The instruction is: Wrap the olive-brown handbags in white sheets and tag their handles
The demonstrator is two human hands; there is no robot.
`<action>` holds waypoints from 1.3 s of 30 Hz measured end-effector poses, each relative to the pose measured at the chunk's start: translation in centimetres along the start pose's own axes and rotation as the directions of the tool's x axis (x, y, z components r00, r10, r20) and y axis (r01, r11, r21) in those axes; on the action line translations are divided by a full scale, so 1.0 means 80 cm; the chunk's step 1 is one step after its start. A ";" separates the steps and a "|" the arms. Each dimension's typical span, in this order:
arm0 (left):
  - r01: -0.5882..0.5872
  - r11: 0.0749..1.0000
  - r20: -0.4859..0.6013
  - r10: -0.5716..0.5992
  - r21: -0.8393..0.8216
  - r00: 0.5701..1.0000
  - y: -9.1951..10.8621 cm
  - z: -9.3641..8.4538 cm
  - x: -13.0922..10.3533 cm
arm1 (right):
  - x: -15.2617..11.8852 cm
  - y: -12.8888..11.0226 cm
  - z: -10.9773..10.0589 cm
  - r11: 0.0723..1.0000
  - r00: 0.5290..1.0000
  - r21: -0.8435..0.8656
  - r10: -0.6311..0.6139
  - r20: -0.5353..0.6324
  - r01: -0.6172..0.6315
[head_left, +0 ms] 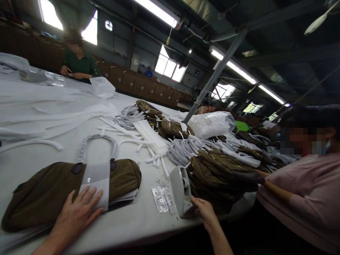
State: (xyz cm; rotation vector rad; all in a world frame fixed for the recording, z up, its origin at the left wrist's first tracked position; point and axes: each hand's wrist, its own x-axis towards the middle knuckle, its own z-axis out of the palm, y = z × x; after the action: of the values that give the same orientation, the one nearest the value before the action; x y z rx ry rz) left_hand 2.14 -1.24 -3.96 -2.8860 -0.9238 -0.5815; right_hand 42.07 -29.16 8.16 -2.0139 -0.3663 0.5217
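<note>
My left hand lies flat with fingers spread on an olive-brown handbag. Beneath its fingertips is a white foam strip wrapped over the bag's middle. The bag's handle, covered in pale wrapping, stands up behind. My right hand has thumb and finger pinched together at the near edge of a pale grey tape dispenser; anything between the fingertips is too small to make out. Small clear plastic packets lie left of the dispenser.
Olive bags with wrapped handles are piled to the right. White foam strips lie mid-table, and foam sheets spread at the left. A co-worker in pink stands right; another in green is across the table. A metal post rises beyond.
</note>
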 end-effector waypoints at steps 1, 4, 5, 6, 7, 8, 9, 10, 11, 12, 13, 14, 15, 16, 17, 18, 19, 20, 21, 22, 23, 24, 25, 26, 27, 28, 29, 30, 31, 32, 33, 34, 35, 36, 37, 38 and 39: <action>0.001 1.000 0.003 -0.001 -0.001 1.000 0.000 0.000 0.000 | -0.001 0.002 0.000 1.000 1.000 0.012 0.018 -0.010 -0.018; 0.002 1.000 0.003 -0.002 -0.003 1.000 0.000 0.000 -0.001 | -0.002 0.006 0.002 0.998 0.998 0.047 0.051 -0.047 -0.049; 0.001 1.000 0.001 -0.001 -0.003 1.000 0.000 -0.001 -0.001 | -0.003 0.006 0.002 0.997 0.997 0.060 0.053 -0.057 -0.050; 0.000 1.000 -0.001 0.000 -0.003 1.000 0.001 -0.001 0.000 | -0.003 0.004 0.002 0.996 0.996 0.072 0.052 -0.066 -0.047; -0.003 1.000 -0.003 0.003 -0.002 1.000 0.001 -0.002 0.000 | -0.004 0.002 0.002 0.996 0.996 0.085 0.048 -0.072 -0.042; -0.006 1.000 -0.004 0.006 -0.001 1.000 0.002 -0.003 0.000 | -0.006 -0.002 0.000 0.995 0.996 0.097 0.042 -0.078 -0.034; -0.008 1.000 -0.005 0.008 0.001 1.000 0.002 -0.004 0.001 | -0.009 -0.005 -0.003 0.994 0.996 0.107 0.036 -0.085 -0.026; -0.009 1.000 -0.006 0.009 0.003 1.000 0.003 -0.005 0.001 | -0.013 -0.008 -0.006 0.994 0.995 0.110 0.031 -0.097 -0.020; -0.010 1.000 -0.007 0.010 0.005 1.000 0.003 -0.005 0.001 | -0.018 -0.010 -0.010 0.994 0.994 0.105 0.029 -0.109 -0.017; -0.009 1.000 -0.008 0.009 0.006 1.000 0.003 -0.005 0.001 | -0.025 -0.010 -0.014 0.995 0.993 0.094 0.028 -0.115 -0.017; -0.007 1.000 -0.008 0.007 0.007 1.000 0.003 -0.005 0.001 | -0.034 -0.008 -0.018 0.997 0.993 0.079 0.027 -0.119 -0.017; -0.006 1.000 -0.007 0.006 0.007 1.000 0.003 -0.005 0.001 | -0.043 -0.004 -0.022 0.998 0.992 0.061 0.026 -0.120 -0.018; -0.006 1.000 -0.006 0.006 0.006 1.000 0.002 -0.004 0.000 | -0.052 0.002 -0.025 0.999 0.992 0.041 0.025 -0.122 -0.020; -0.007 1.000 -0.004 0.007 0.004 1.000 0.002 -0.004 0.000 | -0.060 0.009 -0.026 0.999 0.992 0.025 0.026 -0.125 -0.023; -0.010 1.000 -0.002 0.010 0.002 1.000 0.001 -0.004 -0.001 | -0.068 0.018 -0.026 1.000 0.991 0.014 0.029 -0.131 -0.027; -0.014 1.000 -0.001 0.014 0.000 1.000 0.001 -0.003 -0.001 | -0.074 0.027 -0.024 0.999 0.989 0.007 0.039 -0.140 -0.039; -0.017 1.000 -0.003 0.017 -0.002 1.000 0.000 -0.004 -0.001 | -0.079 0.036 -0.021 0.998 0.988 0.008 0.059 -0.146 -0.059; -0.020 1.000 -0.005 0.020 -0.002 1.000 0.000 -0.004 -0.001 | -0.081 0.044 -0.017 0.996 0.985 0.019 0.086 -0.148 -0.084; -0.024 1.000 -0.007 0.024 -0.001 1.000 -0.001 -0.004 -0.001 | -0.081 0.052 -0.012 0.993 0.982 0.038 0.113 -0.150 -0.109; -0.029 1.000 -0.010 0.029 0.000 1.000 -0.002 -0.004 -0.001 | -0.079 0.059 -0.007 0.990 0.979 0.058 0.135 -0.155 -0.128; -0.034 0.999 -0.010 0.034 0.001 0.999 -0.002 -0.004 -0.001 | -0.076 0.065 -0.002 0.988 0.976 0.077 0.144 -0.166 -0.133; -0.039 0.999 -0.010 0.039 0.002 0.999 -0.003 -0.003 -0.001 | -0.072 0.070 0.002 0.989 0.974 0.087 0.137 -0.181 -0.123; -0.042 0.999 -0.009 0.042 0.002 0.999 -0.004 -0.002 -0.001 | -0.067 0.075 0.006 0.992 0.973 0.080 0.113 -0.200 -0.099; -0.042 0.999 -0.007 0.042 0.003 0.999 -0.004 -0.002 -0.001 | -0.063 0.081 0.007 0.996 0.973 0.053 0.081 -0.216 -0.071; -0.037 0.999 -0.006 0.037 0.004 0.999 -0.004 -0.001 -0.001 | -0.060 0.088 0.008 0.999 0.973 0.002 0.049 -0.227 -0.050; -0.031 1.000 -0.007 0.031 0.005 1.000 -0.004 -0.001 -0.001 | -0.058 0.094 0.007 0.997 0.973 -0.065 0.025 -0.230 -0.041; -0.027 1.000 -0.009 0.027 0.005 1.000 -0.003 -0.001 -0.001 | -0.059 0.101 0.005 0.989 0.973 -0.140 0.006 -0.230 -0.039; -0.025 1.000 -0.014 0.025 0.006 1.000 -0.002 -0.002 -0.001 | -0.061 0.106 0.003 0.976 0.974 -0.214 -0.007 -0.227 -0.043; -0.025 1.000 -0.018 0.025 0.009 1.000 -0.001 -0.004 0.000 | -0.065 0.108 0.000 0.961 0.975 -0.274 -0.021 -0.219 -0.041; -0.026 1.000 -0.023 0.026 0.013 0.999 0.000 -0.006 0.001 | -0.071 0.106 -0.002 0.948 0.979 -0.318 -0.043 -0.201 -0.023; -0.027 0.999 -0.027 0.027 0.017 0.999 0.002 -0.009 0.002 | -0.077 0.099 -0.004 0.938 0.982 -0.345 -0.081 -0.171 0.018; -0.027 0.999 -0.029 0.027 0.021 0.999 0.002 -0.011 0.004 | -0.084 0.086 -0.003 0.929 0.984 -0.359 -0.135 -0.119 0.084; -0.024 0.999 -0.029 0.025 0.025 0.999 0.003 -0.014 0.005 | -0.090 0.067 -0.001 0.916 0.979 -0.363 -0.198 -0.045 0.169; -0.022 0.999 -0.027 0.023 0.027 0.999 0.003 -0.016 0.007 | -0.094 0.044 0.003 0.896 0.962 -0.356 -0.268 0.045 0.266; -0.022 0.999 -0.024 0.023 0.029 0.999 0.003 -0.018 0.008 | -0.097 0.018 0.010 0.865 0.931 -0.346 -0.330 0.154 0.363; -0.021 0.999 -0.020 0.022 0.030 1.000 0.003 -0.020 0.009 | -0.098 -0.011 0.019 0.828 0.887 -0.333 -0.379 0.263 0.452; -0.020 0.999 -0.017 0.021 0.031 1.000 0.003 -0.022 0.010 | -0.097 -0.039 0.030 0.787 0.833 -0.316 -0.413 0.367 0.529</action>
State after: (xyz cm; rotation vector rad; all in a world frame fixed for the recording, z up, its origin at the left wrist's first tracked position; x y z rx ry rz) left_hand 2.29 -1.29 -2.06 -2.8549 -0.8918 -0.5840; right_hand 34.03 -29.42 11.53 -2.1263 -1.2190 0.4268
